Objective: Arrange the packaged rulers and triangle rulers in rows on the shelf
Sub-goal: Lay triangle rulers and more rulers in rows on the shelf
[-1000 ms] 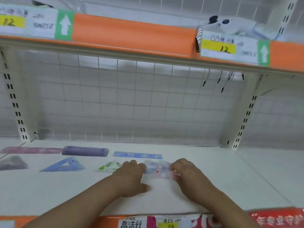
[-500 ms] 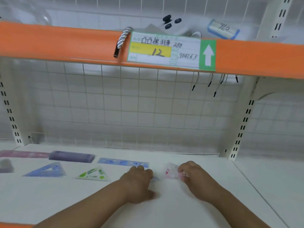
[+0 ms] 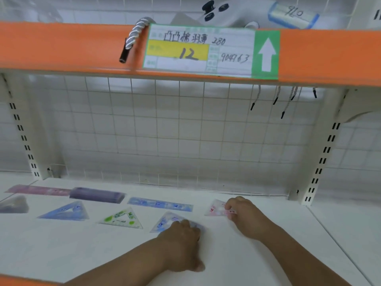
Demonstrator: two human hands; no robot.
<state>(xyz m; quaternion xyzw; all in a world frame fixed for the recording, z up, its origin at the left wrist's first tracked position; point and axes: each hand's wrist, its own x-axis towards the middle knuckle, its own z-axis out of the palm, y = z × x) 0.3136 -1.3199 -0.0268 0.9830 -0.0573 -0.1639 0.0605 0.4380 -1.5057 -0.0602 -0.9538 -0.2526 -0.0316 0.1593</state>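
White shelf (image 3: 274, 256), left hand (image 3: 181, 242) pressing blue triangle (image 3: 165, 222), right hand (image 3: 245, 215) pinching pink triangle (image 3: 215, 209)

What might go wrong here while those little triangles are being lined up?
1. The right hand pinches the pink triangle ruler by one edge; it may land crooked, out of line with the front row.
2. The left hand presses on the blue triangle ruler under it; a slip on the smooth shelf might push it toward the green triangle ruler beside it.
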